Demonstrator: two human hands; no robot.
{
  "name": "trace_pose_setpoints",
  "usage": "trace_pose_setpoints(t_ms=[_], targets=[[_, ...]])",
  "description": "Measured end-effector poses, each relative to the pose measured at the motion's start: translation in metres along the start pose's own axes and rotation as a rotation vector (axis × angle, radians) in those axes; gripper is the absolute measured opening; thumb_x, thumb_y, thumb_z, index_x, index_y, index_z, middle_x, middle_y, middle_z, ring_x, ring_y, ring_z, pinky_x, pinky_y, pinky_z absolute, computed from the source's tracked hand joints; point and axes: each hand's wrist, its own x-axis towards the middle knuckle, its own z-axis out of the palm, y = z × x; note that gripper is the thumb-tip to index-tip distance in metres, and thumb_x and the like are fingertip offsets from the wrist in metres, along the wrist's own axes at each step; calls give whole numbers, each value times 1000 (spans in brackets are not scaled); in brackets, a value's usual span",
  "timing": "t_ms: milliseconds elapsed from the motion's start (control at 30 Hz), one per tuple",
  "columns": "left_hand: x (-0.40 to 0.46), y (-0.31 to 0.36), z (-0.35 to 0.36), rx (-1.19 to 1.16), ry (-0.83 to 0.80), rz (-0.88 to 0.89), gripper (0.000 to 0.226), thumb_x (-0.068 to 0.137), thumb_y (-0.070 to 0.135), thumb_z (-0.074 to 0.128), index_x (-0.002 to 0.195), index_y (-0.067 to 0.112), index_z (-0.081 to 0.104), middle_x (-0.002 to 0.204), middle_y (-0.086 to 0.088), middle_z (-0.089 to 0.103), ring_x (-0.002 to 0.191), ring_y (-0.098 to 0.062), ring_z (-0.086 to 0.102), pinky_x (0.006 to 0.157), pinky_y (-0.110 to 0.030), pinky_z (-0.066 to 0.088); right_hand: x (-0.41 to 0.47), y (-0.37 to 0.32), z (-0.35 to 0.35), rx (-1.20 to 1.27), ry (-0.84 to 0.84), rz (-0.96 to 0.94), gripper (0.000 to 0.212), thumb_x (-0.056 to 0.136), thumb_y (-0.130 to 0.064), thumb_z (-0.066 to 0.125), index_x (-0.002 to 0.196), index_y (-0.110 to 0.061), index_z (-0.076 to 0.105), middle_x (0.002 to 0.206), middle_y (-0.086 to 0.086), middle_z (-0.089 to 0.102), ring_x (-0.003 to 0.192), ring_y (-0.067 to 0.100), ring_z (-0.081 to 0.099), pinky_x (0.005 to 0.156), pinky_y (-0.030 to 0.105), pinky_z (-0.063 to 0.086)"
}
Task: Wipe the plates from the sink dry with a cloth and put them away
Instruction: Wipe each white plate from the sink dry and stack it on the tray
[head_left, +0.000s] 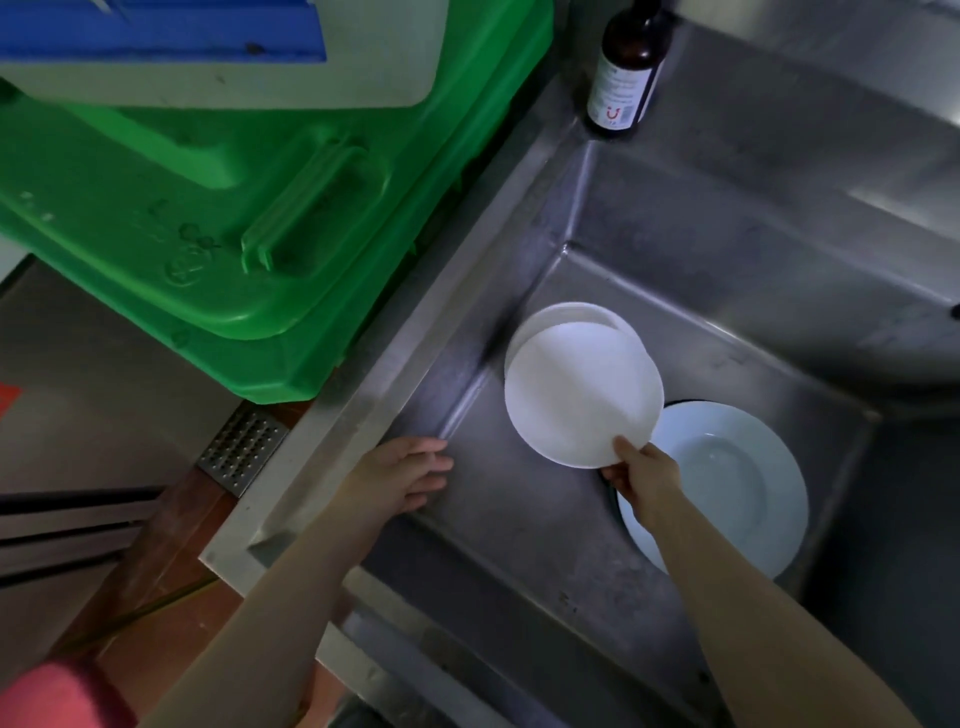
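Plates sit in the steel sink (727, 270), three in view. My right hand (641, 475) pinches the near rim of a small white plate (582, 395), thumb on top and fingers curled beneath, holding it tilted above the basin floor. Its far edge overlaps a second white plate (563, 314) behind it, which lies against the basin's left corner; I cannot tell whether the two touch. A larger, pale bluish plate (727, 483) with a deep well lies flat on the basin floor to the right, partly under my right hand and wrist, and it covers a dark ring at its upper edge that may be the drain.

My left hand (410, 470) holds nothing: fingers straight and loosely spread, resting at the inner left wall of the sink just below the rim. Both forearms are bare; a patch of pink fabric (57, 696) shows at the lower left corner.

A brown bottle (626, 67) with a white label stands upright on the sink's back ledge, at the corner. Left of the sink, just beside its rim, is a green plastic bin (208, 208) with a moulded handle on its lid, and a white container with a blue top (208, 47) sits above it. A perforated metal grate (241, 452) lies on the floor between bin and sink.
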Motion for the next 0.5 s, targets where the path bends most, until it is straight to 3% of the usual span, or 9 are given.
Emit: trace_pose_setpoints(t_ms=[200,333,500], targets=[[-2,5,-6,44,-132,43,25,97,15,54,121,21,58,111,0,70,103,-17,67,94,-35,49,-59,-12,-9,84,-113,-122,9,95,-14,58,94,-14,67,61,4,59,50,14,50,53,23,49],[-2,12,-6,-59,-265,59,20,96,21,54,115,25,60,110,-9,71,100,-25,68,91,-41,50,-108,-20,-12,131,-151,-163,12,94,-13,60,85,-11,67,55,-3,57,43,7,46,50,21,47],[-8,22,-2,-74,-546,5,34,93,34,56,127,31,50,119,-6,69,103,-29,68,84,-47,55,-166,-8,-18,125,-89,-160,9,90,-18,65,91,-11,70,66,4,63,50,11,52,67,31,53]])
